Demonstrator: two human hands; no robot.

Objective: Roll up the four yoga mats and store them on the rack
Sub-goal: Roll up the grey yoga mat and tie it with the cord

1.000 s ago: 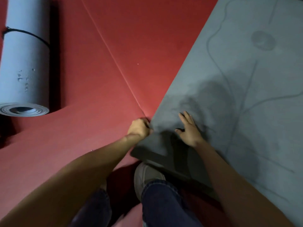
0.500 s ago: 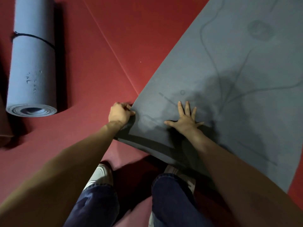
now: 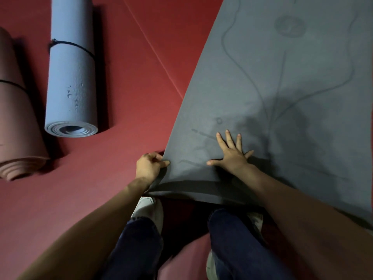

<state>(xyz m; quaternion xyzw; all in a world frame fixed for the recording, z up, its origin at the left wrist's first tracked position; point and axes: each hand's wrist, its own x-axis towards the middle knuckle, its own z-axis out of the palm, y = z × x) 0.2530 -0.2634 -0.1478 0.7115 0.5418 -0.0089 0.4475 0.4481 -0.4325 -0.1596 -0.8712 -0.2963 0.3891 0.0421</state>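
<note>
A dark grey yoga mat (image 3: 282,87) with faint line drawings lies unrolled on the right, its near end folded over into a first turn. My left hand (image 3: 150,165) grips the left corner of that folded end. My right hand (image 3: 232,153) lies flat on top of the fold, fingers spread. A light blue yoga mat (image 3: 71,77) lies rolled and tied with a black cord at the upper left. Beside it, at the left edge, is a rolled pink yoga mat (image 3: 14,118), also bound with a cord.
Red floor padding (image 3: 131,87) covers the ground, with a seam running diagonally toward the grey mat. My legs in dark jeans and white shoes (image 3: 149,209) are at the bottom centre, just behind the folded end.
The view has shifted, bringing the pink roll into sight at the left. My right hand has spread flat on the fold, and my left hand keeps its grip on the corner.
</note>
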